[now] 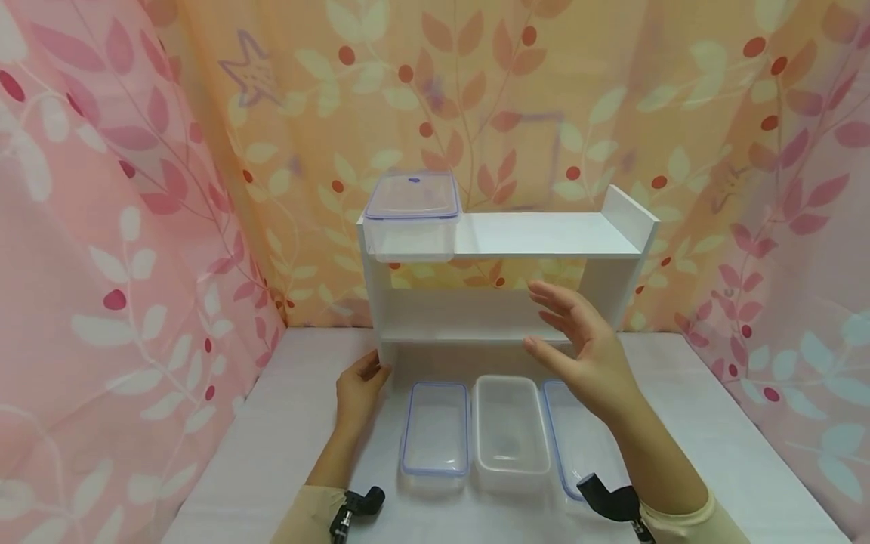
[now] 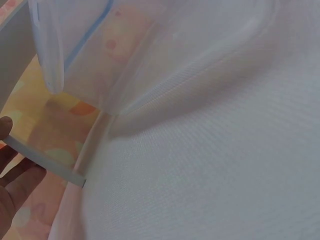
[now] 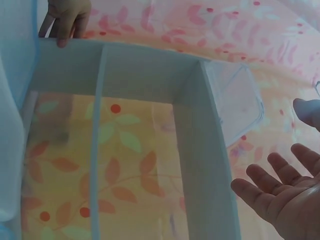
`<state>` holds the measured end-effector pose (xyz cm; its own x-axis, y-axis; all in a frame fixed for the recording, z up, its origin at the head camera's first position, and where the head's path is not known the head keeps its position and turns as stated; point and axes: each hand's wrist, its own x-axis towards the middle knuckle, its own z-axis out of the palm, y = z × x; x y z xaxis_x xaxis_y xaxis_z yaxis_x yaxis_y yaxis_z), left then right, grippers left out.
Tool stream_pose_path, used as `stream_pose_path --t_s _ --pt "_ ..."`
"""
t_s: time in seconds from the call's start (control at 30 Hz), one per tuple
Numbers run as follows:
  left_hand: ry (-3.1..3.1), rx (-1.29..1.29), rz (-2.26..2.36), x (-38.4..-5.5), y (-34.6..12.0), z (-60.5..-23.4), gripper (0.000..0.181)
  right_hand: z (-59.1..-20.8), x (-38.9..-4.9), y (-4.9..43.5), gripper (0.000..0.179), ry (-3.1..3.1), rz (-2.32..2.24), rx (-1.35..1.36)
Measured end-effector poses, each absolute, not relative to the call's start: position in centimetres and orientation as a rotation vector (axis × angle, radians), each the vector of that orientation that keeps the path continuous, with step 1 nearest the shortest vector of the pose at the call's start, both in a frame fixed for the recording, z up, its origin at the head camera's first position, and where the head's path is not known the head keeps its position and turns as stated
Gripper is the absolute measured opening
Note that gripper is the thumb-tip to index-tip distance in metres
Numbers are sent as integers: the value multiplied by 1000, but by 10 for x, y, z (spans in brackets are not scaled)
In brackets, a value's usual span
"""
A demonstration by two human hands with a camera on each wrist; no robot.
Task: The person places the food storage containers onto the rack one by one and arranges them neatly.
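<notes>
A white two-tier shelf (image 1: 550, 233) stands on the table. My left hand (image 1: 359, 389) holds the lower end of its left side panel; in the left wrist view the thumb and fingers lie on either side of the panel (image 2: 47, 162). My right hand (image 1: 594, 359) is raised in front of the shelf's right half, fingers spread and holding nothing. On the left of the top board sits a clear food container (image 1: 411, 240) with a blue-rimmed lid, also visible in the right wrist view as a clear box (image 3: 232, 102).
In front of the shelf, a blue-rimmed clear container (image 1: 435, 431), a frosted container (image 1: 511, 431) and another blue-rimmed one (image 1: 587, 457) stand in a row on the white tabletop (image 1: 231, 476). The right forearm partly covers the last. Patterned curtains (image 1: 476, 98) hang behind and at both sides.
</notes>
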<state>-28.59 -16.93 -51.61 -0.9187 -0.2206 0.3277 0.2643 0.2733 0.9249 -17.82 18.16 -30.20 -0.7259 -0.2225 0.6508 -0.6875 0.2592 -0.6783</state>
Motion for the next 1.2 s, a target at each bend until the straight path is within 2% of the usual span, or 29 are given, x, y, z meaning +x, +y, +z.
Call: stream_pose_path --t_s 0.8,1.2 --pt "-2162 -13 -1681 -285 -168 -512 38 -365 -152 234 75 -2102 1496 736" --pt "-2166 -21 -1679 -287 -168 -515 38 -395 -146 258 76 -2030 1417 812"
